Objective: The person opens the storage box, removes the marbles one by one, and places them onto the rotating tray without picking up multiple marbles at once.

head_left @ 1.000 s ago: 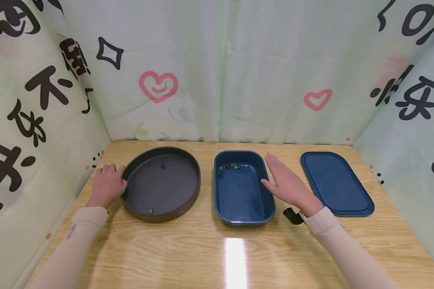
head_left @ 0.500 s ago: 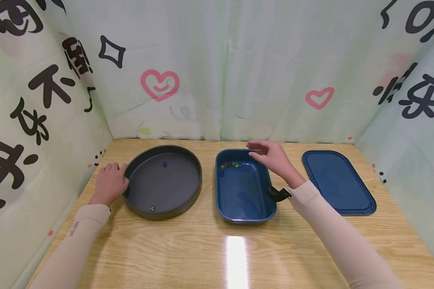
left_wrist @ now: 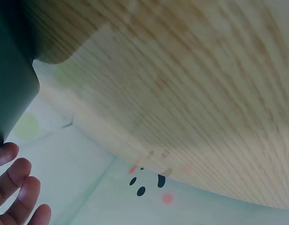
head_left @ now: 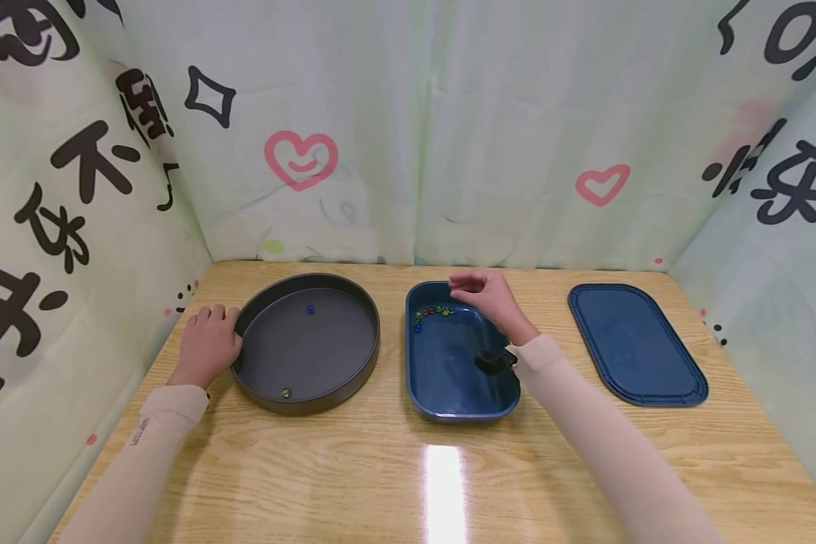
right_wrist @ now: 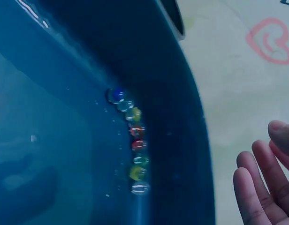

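Note:
My left hand (head_left: 208, 344) is at the left side of a dark grey round pan (head_left: 309, 359), its thumb by the rim. In the left wrist view a fingertip touches the pan's outer wall (left_wrist: 11, 89), and the fingers (left_wrist: 26, 199) are loosely bent. A blue marble (head_left: 310, 309) and a yellowish-green marble (head_left: 286, 393) lie apart in the pan. Over the back right of a deep blue rectangular container (head_left: 442, 378) hovers my right hand (head_left: 487, 293), fingers loosely bent, nothing seen in them. Several coloured glass marbles (right_wrist: 137, 144) sit in a curved row along the container's far-left inner corner.
A flat blue lid (head_left: 638, 344) lies on the wooden table (head_left: 299, 476) to the right of the container. Printed curtains (head_left: 381, 136) enclose the back and both sides. A black strap (head_left: 495, 362) hangs at my right wrist.
My right hand has moved left from the container's right rim to above its back part, and its fingers have bent. The left hand stays at the pan; the marbles have not moved.

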`<state>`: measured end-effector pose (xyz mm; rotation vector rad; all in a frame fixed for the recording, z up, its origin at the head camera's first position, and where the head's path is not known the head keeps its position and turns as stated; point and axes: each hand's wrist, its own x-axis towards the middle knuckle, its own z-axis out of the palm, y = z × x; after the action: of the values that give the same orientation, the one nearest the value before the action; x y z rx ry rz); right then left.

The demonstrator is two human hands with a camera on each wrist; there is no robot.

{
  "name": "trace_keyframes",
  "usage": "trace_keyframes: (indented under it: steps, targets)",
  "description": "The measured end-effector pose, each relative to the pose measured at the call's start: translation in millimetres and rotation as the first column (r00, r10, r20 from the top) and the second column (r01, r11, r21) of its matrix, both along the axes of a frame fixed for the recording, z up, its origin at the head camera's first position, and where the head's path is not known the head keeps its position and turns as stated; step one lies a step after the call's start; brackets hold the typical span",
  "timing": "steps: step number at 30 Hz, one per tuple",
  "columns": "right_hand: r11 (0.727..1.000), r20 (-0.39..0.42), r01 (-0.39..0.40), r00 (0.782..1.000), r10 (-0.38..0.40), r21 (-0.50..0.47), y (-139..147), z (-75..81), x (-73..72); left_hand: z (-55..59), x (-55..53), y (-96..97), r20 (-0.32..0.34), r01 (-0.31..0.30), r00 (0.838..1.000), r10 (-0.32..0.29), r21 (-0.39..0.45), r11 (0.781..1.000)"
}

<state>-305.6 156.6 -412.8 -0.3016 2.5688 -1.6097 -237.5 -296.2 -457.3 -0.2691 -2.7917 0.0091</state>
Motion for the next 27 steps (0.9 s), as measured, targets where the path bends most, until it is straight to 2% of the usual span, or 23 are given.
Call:
trace_keyframes:
  steps: [3, 7, 18, 24, 27]
  targets:
    - [1.000, 0.019, 0.012, 1.000, -0.012, -0.005, -5, -7.1, -4.2, -0.6, -0.5, -0.1, -0.018, 0.005, 1.000, -0.005, -0.002, 1.000]
    - [1.000, 0.045, 0.011, 0.999, -0.012, 0.019, -12, -16.4, -7.0, -0.1, -0.8, -0.5, -0.009, -0.001, 1.000, 0.001, -0.009, 1.000]
    - [0.984, 0.071, -0.122, 0.991, 0.113, 0.128, -34, -35.3, -9.9, -1.5, -1.8, -1.0, -0.001, -0.013, 1.000, 0.013, -0.007, 1.000]
    - [0.976, 0.105, -0.148, 0.986, 0.132, 0.160, -42, -47.6, -11.6, -2.0, -2.2, -0.6, -0.005, -0.013, 1.000, 0.013, 0.004, 1.000]
    - [0.971, 0.093, -0.154, 0.986, 0.139, 0.183, -44, -53.4, -12.3, -1.9, -1.7, -0.3, -0.014, -0.011, 1.000, 0.011, 0.003, 1.000]
